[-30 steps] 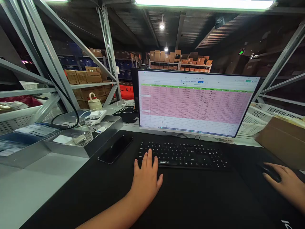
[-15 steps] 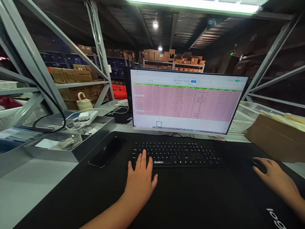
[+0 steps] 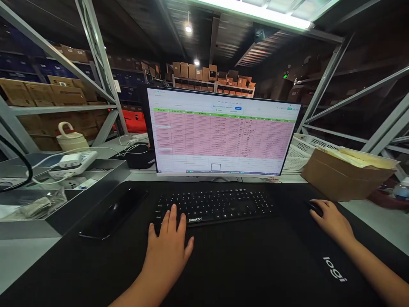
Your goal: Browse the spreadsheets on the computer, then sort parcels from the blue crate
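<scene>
My left hand [image 3: 168,245] lies over the left end of a black keyboard [image 3: 220,207], its fingers spread on or just above the lower-left keys. To the right, my right hand [image 3: 332,224] is curled over a dark computer mouse [image 3: 315,208], mostly covered by the fingers. Behind the keyboard stands a monitor [image 3: 223,132] showing a spreadsheet with pink rows under a green header. A small outlined cell sits below the pink rows. Keyboard and mouse rest on a large black desk mat [image 3: 243,264].
A black phone [image 3: 113,213] lies left of the keyboard. Beyond it are a grey tray [image 3: 92,194] with a white power strip [image 3: 75,164] and cables, and a cream bottle [image 3: 72,138]. At right stand a cardboard box [image 3: 345,175] and white baskets [image 3: 297,155]. Metal shelving frames the desk.
The view has turned right, so everything sits further left and more of my right forearm shows. On the screen, the outlined cell has moved right. Both hands keep their places on keyboard and mouse.
</scene>
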A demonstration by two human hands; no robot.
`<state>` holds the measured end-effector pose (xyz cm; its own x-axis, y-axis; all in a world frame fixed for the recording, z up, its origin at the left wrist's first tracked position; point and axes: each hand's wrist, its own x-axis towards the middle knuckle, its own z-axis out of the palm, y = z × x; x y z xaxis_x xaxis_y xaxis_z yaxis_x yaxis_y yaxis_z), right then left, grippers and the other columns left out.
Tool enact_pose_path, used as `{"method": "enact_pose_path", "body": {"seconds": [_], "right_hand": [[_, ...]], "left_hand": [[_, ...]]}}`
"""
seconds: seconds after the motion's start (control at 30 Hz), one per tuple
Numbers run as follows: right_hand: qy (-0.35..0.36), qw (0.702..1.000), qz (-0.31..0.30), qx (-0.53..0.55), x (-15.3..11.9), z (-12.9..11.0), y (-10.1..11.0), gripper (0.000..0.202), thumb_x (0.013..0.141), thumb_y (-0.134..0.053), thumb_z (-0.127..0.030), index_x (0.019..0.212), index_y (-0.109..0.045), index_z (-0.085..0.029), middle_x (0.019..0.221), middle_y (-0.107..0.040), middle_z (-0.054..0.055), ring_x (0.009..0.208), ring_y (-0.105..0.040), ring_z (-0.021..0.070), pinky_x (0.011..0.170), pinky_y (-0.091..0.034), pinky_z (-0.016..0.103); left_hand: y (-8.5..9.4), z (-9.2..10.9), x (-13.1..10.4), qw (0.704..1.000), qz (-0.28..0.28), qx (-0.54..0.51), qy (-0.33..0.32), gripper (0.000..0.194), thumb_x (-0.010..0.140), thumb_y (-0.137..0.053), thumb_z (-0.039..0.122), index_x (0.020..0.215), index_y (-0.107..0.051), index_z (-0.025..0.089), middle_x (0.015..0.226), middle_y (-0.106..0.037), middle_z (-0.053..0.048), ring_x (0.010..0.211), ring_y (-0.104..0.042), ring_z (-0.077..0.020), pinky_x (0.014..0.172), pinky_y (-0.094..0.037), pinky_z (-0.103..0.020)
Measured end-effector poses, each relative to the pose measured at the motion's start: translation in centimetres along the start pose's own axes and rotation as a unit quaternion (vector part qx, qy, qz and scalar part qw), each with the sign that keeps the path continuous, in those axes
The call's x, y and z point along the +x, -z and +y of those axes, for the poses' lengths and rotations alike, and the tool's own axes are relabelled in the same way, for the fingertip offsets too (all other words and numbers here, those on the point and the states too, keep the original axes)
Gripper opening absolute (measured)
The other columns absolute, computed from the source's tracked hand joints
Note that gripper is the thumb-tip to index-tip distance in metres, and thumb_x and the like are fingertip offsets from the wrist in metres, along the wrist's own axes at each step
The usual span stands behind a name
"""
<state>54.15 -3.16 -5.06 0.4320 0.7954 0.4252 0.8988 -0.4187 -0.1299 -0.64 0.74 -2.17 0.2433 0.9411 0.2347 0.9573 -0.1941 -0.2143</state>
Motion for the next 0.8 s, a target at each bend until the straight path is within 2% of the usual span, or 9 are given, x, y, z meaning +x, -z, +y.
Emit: {"method": "enact_pose_path", "body": {"seconds": [0.23, 0.43, 0.67, 0.8], "right_hand": [[0.007, 1.0, -0.012, -0.009, -0.1, -0.2, 0.2, 0.049, 0.087, -0.042, -0.053, 0.126, -0.061, -0.03, 0.13, -0.059, 0.007, 0.105, -0.065, 0.0273, 0.085, -0.054, 0.042], [0.012, 1.0, 0.005, -0.004, 0.1, 0.6, -0.8, 0.05, 0.087, -0.04, -0.054, 0.124, -0.062, -0.028, 0.128, -0.059, 0.008, 0.107, -0.065, 0.0285, 0.088, -0.054, 0.044], [-0.007, 0.999, -0.03, 0.016, 0.2, 0.9, -0.8, 0.054, 0.087, -0.039, -0.059, 0.129, -0.058, -0.031, 0.131, -0.057, 0.008, 0.104, -0.066, 0.0297, 0.087, -0.054, 0.046], [0.0, 1.0, -0.021, 0.023, 0.5, 1.0, -1.2, 0.058, 0.085, -0.038, -0.061, 0.13, -0.057, -0.029, 0.131, -0.057, 0.009, 0.109, -0.064, 0.0302, 0.091, -0.052, 0.046]], "left_hand": [[0.4, 0.1, 0.0, 1.0, -0.009, 0.01, -0.002, 0.058, 0.094, -0.04, 0.035, 0.148, -0.043, 0.013, 0.163, -0.017, -0.023, 0.147, -0.032, -0.0355, 0.112, -0.033, -0.064], [0.9, 0.2, -0.1, 1.0, -0.021, 0.021, -0.004, 0.057, 0.095, -0.039, 0.035, 0.149, -0.04, 0.014, 0.163, -0.015, -0.022, 0.148, -0.031, -0.0352, 0.111, -0.034, -0.063], [1.1, 0.1, -0.1, 0.999, -0.031, 0.018, -0.004, 0.057, 0.096, -0.038, 0.034, 0.15, -0.039, 0.014, 0.162, -0.014, -0.022, 0.148, -0.03, -0.0353, 0.112, -0.034, -0.064], [1.5, 0.1, -0.2, 0.999, -0.04, 0.005, -0.005, 0.058, 0.095, -0.04, 0.034, 0.149, -0.039, 0.013, 0.162, -0.014, -0.022, 0.148, -0.03, -0.0359, 0.113, -0.034, -0.064]]}}
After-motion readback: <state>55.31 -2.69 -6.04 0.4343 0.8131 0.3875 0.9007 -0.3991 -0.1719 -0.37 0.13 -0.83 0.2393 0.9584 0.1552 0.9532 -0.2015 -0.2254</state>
